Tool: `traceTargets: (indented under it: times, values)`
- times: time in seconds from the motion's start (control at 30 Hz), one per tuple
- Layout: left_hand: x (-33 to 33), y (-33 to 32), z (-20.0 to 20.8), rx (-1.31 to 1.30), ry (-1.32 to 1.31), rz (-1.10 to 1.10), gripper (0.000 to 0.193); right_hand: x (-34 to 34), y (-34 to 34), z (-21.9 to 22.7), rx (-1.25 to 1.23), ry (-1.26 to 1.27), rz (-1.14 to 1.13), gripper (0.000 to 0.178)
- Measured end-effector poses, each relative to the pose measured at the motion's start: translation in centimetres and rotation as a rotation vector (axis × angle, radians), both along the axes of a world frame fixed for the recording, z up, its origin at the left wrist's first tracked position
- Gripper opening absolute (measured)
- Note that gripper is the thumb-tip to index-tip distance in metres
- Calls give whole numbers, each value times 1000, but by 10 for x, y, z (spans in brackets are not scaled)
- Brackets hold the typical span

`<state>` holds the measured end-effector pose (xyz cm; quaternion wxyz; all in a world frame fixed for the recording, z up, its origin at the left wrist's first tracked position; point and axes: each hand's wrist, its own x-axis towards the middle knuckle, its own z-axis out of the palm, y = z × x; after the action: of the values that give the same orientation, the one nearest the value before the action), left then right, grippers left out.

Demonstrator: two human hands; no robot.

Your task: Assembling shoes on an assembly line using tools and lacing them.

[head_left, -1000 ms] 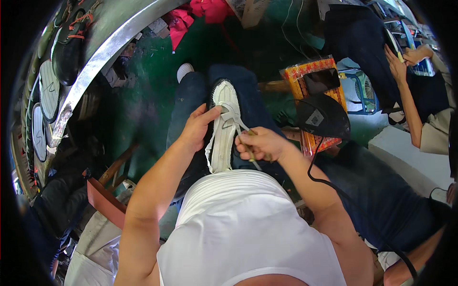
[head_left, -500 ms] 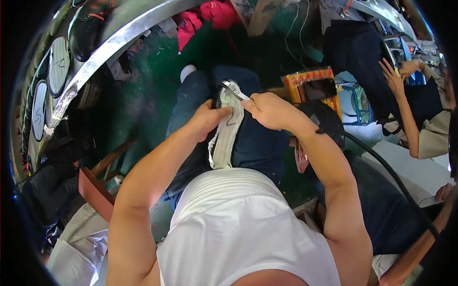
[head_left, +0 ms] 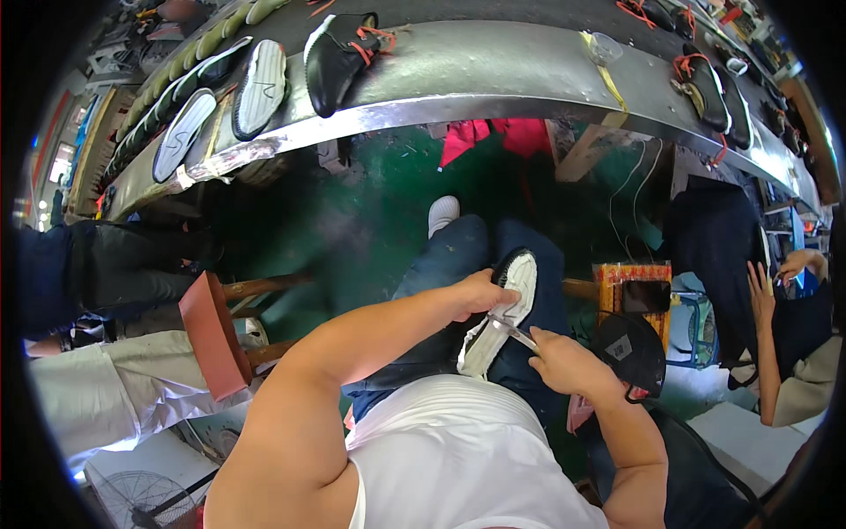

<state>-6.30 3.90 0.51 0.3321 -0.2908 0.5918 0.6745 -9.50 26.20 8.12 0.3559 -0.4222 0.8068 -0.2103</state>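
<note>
A shoe [head_left: 524, 286] lies upside down across my lap, with its whitish underside facing up and a dark upper showing along the edge. My left hand [head_left: 480, 295] is closed around its side, the thumb pressed on the underside. In my right hand [head_left: 568, 363] are metal pincers [head_left: 518, 335], held by the handles. Their jaws are at the shoe's left edge, below my left thumb, where a loose pale strip sticks out. Whether the jaws grip that strip I cannot tell.
A metal-edged bench [head_left: 441, 93] crosses ahead, carrying a black shoe [head_left: 339, 66] with orange laces and several upturned shoes. To the right are a phone [head_left: 646, 297] on an orange packet, a black cap [head_left: 630, 353] and a co-worker's hands [head_left: 762, 291]. A reddish-brown board [head_left: 214, 335] stands left.
My view has tilted up, showing more bench. The pincers have moved from the shoe's far end to its left edge nearer me. My left hand now grips farther up the shoe.
</note>
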Motion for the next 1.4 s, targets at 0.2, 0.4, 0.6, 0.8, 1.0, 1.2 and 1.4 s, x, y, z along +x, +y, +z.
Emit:
traceTargets:
  times: [0.2,0.4,0.6,0.8,1.0,1.2,1.4]
  values:
    - [-1,2,-8,-39,-3,23,90,-3,-1,-22,142,136,28,21]
    - [0,-18,-15,-61,90,71,80,19,7,-45,-181,24,-223,22]
    - [67,-7,-12,296,291,98,95,18,27,-54,94,-81,-217,26]
    - [71,13,-13,135,333,193,97,-13,38,-27,121,-392,-195,31]
    - [60,20,-26,-69,326,178,95,1,-4,-35,-363,-119,-490,33]
    - [96,11,-27,-514,389,-5,104,2,-25,-36,79,-82,-199,42]
    - [117,-75,6,-7,145,211,40,2,-13,-47,123,-72,-289,37]
